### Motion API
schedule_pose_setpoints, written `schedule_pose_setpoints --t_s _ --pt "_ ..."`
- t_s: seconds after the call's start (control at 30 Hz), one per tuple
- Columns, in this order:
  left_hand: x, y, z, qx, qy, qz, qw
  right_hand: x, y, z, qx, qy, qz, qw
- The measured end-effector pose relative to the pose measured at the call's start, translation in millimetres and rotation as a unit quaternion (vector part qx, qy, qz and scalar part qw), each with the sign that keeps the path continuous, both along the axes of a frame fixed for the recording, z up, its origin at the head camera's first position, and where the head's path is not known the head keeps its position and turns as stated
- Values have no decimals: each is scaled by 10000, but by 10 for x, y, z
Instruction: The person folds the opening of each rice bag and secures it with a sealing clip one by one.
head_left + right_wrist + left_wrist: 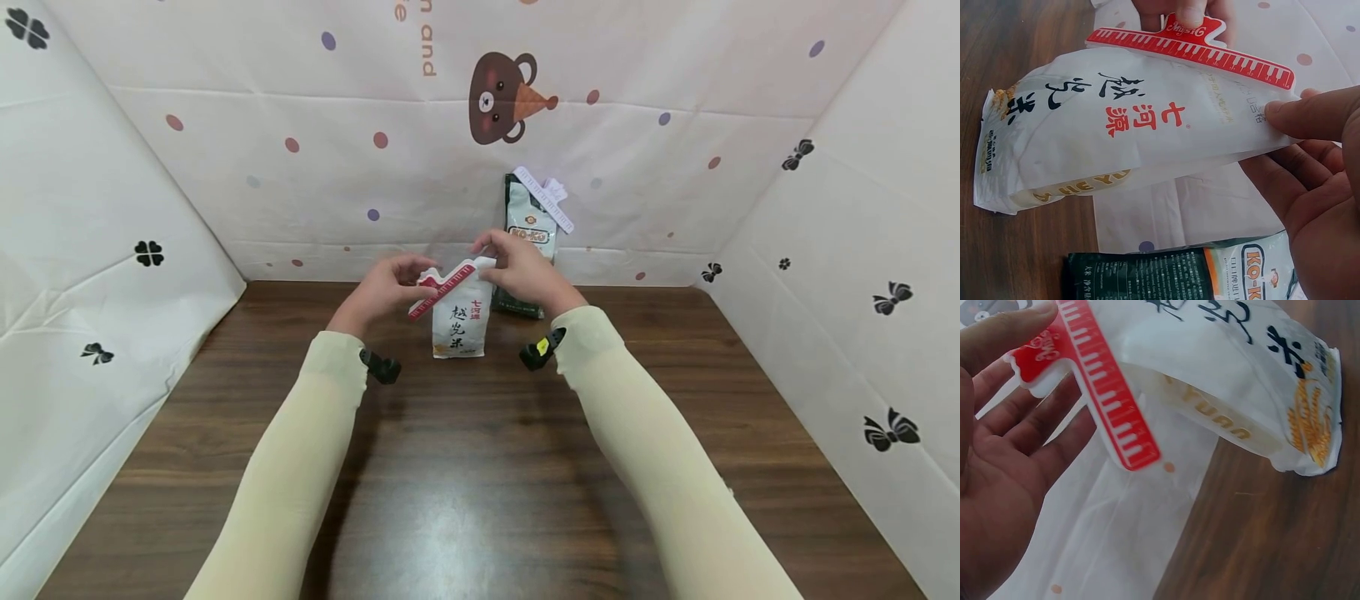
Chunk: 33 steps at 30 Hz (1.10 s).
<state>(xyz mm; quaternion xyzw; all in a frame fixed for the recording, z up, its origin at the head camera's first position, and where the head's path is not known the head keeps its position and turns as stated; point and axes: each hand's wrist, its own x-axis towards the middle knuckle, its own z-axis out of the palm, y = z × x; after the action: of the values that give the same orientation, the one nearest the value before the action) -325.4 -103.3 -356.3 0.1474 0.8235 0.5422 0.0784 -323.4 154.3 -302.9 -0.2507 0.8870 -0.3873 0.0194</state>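
A white rice bag [459, 329] with black and red lettering stands upright on the table. Across its upper left corner, at a slant, lies a red piano-key clip [1191, 53]. My left hand [378, 292] pinches the handle of that clip between thumb and fingers; in the left wrist view the remaining fingers [1063, 440] spread out behind it. On the other side, my right hand [525, 268] holds the bag's upper right corner, with the thumb [1310, 119] on the front face and fingers behind.
Behind the right hand, a green and white KO-KU bag [528, 217] leans on the patterned back sheet [300, 192], a white clip [543, 200] fixed slantwise over its top. White sheets [825, 275] wall the sides of the brown wooden table [465, 467].
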Motion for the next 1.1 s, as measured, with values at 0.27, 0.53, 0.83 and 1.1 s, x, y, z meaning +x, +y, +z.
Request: schedule_pose_setpoints --t_s 0.27,0.53,0.83,1.1 --pt "-7 -19 -204 103 -116 11 9999 -17 3 -34 -146 -6 86 9999" --pt "17 -26 -490 139 -649 191 9976 3 13 -44 -274 -67 83 9996" --pt "38 2 -698 117 -921 46 9957 14 4 -49 -482 -152 154 9986" --pt "70 52 -675 84 -939 61 9955 15 26 -112 -373 -149 27 9992"
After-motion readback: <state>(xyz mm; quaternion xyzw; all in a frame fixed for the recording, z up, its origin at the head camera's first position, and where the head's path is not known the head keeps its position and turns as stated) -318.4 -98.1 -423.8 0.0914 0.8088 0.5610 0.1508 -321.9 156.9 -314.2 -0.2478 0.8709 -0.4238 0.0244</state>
